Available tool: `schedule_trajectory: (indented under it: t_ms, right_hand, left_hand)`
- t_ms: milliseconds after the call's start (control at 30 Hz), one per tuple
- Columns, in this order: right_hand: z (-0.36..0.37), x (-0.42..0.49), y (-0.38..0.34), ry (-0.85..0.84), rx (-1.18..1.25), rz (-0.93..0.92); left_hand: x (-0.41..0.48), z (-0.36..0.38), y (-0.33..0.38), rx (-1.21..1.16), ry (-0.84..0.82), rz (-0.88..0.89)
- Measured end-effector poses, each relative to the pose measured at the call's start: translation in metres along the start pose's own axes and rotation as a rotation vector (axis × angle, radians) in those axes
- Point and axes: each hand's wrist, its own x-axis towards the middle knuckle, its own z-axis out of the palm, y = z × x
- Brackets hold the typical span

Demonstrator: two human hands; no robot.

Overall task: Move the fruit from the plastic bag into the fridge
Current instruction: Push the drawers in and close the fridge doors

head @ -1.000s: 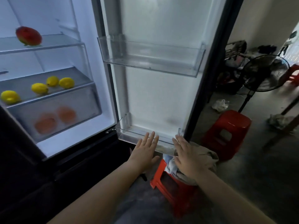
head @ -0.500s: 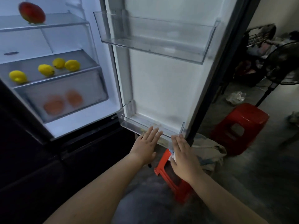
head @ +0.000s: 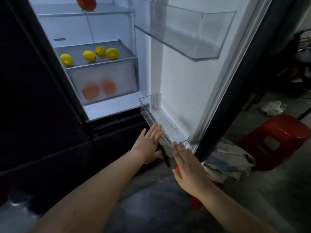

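Head view, the only one I have: both hands are flat and hold nothing. The left hand (head: 148,145) lies with straight fingers against the outer face of the lower door bin (head: 144,106). The right hand (head: 186,163), fingers straight and together, has its fingertips at the bin's near corner, just beside the left. I read the flat palms as a push, not a grasp. Pressing on the bin's front wall would either seat it on the fridge door (head: 185,78) or start swinging that door shut, and I cannot tell which.

The fruit sits well apart from both hands, up and to the left of the left hand, inside the lit fridge (head: 109,111). Nearest are two orange fruit (head: 99,89), blurred behind the frosted front of the drawer. Above them four lemons (head: 89,56), bright yellow and smooth, rest on a shelf, three close together and one farther left. Highest, cut by the frame's edge, a red and green mango (head: 86,3) sits on the upper shelf.

Just right of the right hand lies a crumpled cloth (head: 230,162), with a red stool (head: 276,140) beyond it. Farther off that way a pale plastic bag (head: 272,107) lies slack on the floor. I judge it emptied, so the task looks close to done
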Motion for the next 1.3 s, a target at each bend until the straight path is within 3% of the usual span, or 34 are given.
schedule_trajectory:
  t_ms: [200, 367, 567, 733, 867, 967, 1167, 1300]
  right_hand:
    - [-0.021, -0.011, 0.009, 0.181, -0.033, -0.126]
    - [-0.020, -0.009, 0.010, 0.319, -0.048, -0.087]
    - [0.003, 0.013, -0.018, 0.353, -0.137, -0.202]
    - [0.003, 0.028, -0.051, 0.376, 0.062, -0.353]
    - [-0.010, 0.045, -0.067, 0.528, 0.252, -0.347]
    - [-0.026, 0.072, -0.073, 0.509, 0.269, -0.366]
    - [-0.059, 0.139, -0.085, 0.441, 0.206, -0.409]
    - [-0.086, 0.189, -0.099, 0.435, 0.121, -0.406]
  left_hand:
    - [-0.031, 0.006, -0.021, -0.208, 0.076, -0.127]
    - [-0.066, 0.022, -0.014, -0.309, 0.148, -0.185]
    - [-0.093, 0.029, -0.016, -0.284, 0.237, -0.181]
    - [-0.109, 0.024, -0.021, -0.304, 0.400, -0.150]
    - [-0.124, 0.021, -0.026, -0.228, 0.644, -0.195]
    - [-0.128, 0.010, -0.033, -0.075, 0.772, -0.156]
    - [-0.121, -0.057, -0.059, 0.137, 0.860, -0.267]
    - [-0.111, -0.100, -0.096, 0.263, 0.808, -0.394]
